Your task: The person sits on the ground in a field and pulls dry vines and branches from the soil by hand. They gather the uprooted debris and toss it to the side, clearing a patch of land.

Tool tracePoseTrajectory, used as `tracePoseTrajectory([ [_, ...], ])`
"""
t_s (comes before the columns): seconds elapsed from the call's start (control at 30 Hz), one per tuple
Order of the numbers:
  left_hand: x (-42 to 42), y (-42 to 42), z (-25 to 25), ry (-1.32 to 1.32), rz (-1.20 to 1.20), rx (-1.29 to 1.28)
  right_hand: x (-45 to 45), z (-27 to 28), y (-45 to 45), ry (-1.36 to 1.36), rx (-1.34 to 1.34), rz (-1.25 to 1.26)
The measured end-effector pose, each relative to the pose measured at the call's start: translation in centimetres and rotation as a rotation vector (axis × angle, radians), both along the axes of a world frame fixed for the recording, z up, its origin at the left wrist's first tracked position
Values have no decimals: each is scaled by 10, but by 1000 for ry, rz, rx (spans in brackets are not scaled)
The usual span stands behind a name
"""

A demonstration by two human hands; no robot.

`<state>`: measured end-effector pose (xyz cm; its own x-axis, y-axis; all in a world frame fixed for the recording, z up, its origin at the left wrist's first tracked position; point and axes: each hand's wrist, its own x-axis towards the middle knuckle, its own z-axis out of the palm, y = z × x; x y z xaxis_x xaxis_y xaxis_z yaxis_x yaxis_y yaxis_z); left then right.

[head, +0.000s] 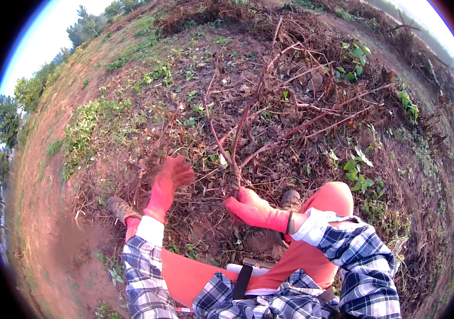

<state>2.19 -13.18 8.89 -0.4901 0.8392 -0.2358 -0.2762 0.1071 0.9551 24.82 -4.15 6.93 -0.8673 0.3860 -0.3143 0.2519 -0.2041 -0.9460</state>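
In a red work glove, my right hand is closed around the lower end of a branched, dry reddish-brown plant stem. Several bare branches fan out from the stem, away from me, over the ground. My left hand, gloved in the same red, is held up to the left of the stem and apart from it. Its fingers are extended and slightly blurred, and I see nothing in them. Dry leaves and stalks lie on the soil beneath both hands.
My legs are bent, with a brown shoe at left and another shoe beyond my right hand. Dried brush is heaped ahead. Green leafy plants grow at right; cut greenery lies at left.
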Motion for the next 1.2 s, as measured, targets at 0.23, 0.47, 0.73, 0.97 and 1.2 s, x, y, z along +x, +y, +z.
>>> tracePoseTrajectory([
  [0.23,32,23,-57,-585,371,24,-6,-9,-28,-424,390,406],
  [0.47,13,10,-23,-309,516,174,-37,16,-27,-274,494,501],
  [0.73,-7,-16,-13,101,545,81,-34,25,27,-298,886,436],
  [0.97,-8,-27,6,174,458,61,-6,-28,163,-464,1387,-367],
  [1.2,-18,-63,21,167,447,18,-31,-37,183,-328,1561,-553],
])
